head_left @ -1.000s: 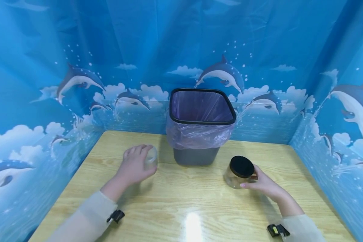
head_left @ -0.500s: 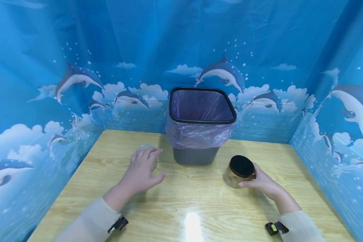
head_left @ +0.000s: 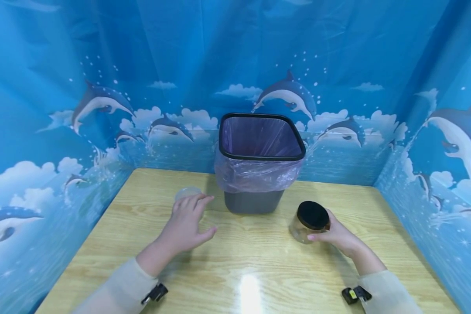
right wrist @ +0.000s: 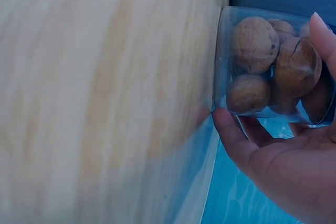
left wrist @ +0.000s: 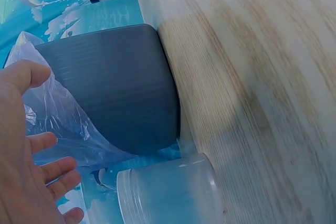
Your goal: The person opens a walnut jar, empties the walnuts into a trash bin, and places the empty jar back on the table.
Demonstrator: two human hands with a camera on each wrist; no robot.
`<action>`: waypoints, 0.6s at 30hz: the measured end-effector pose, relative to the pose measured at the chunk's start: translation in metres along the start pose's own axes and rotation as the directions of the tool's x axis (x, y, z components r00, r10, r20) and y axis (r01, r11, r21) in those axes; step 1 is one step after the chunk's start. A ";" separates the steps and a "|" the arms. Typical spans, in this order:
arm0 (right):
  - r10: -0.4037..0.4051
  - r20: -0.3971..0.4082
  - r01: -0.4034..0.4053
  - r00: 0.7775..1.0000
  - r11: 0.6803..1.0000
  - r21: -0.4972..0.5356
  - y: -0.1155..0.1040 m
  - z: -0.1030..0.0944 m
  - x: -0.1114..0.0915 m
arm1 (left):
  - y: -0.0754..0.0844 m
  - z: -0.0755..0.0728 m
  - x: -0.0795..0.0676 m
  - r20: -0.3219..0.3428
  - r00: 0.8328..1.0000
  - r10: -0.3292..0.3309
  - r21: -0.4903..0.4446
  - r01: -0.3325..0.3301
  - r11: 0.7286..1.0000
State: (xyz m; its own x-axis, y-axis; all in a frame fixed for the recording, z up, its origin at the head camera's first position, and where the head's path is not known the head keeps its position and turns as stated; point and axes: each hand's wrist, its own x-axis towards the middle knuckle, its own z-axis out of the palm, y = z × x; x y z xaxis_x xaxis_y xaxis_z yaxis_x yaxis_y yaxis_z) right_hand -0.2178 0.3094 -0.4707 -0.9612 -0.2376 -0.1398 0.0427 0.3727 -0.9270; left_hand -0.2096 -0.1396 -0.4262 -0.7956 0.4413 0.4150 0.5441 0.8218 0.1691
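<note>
Right wrist: jar (right wrist: 223,51) (walnuts (right wrist: 297,66) inside) between fingers (right wrist: 234,134)

A pale left sleeve (head_left: 115,288) and matching right sleeve (head_left: 390,292) are worn — small black left device (head_left: 156,292) and right device (head_left: 350,296) mounted near the cuffs, the latter marked with yellow.

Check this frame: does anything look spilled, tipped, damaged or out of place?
Nothing looks spilled, tipped or damaged. One mild oddity: the grey plastic bin with a purple liner stands on the light wooden table, where waste bins seem unusual. The clear cylindrical jar and the black-lidded clear jar of brown nuts stand upright.
</note>
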 end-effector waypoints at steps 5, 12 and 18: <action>-0.005 -0.022 0.005 1.000 1.000 0.017 0.004 0.002 0.003 | 0.000 0.002 -0.001 0.000 1.000 0.000 -0.004 0.000 1.000; 0.005 -0.023 -0.005 1.000 1.000 0.010 0.004 0.003 0.000 | 0.005 0.004 -0.002 0.015 1.000 -0.010 -0.022 0.010 1.000; -0.027 -0.029 0.028 0.999 0.999 0.018 0.001 0.003 -0.003 | 0.010 0.010 -0.001 -0.001 1.000 0.006 -0.072 -0.006 0.997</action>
State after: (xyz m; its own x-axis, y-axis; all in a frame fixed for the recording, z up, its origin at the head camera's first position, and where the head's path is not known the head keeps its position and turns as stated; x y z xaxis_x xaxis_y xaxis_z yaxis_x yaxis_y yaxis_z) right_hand -0.2145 0.3078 -0.4718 -0.9696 -0.2214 -0.1042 0.0208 0.3497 -0.9366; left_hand -0.2057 -0.1287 -0.4337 -0.7919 0.4461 0.4170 0.5668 0.7910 0.2302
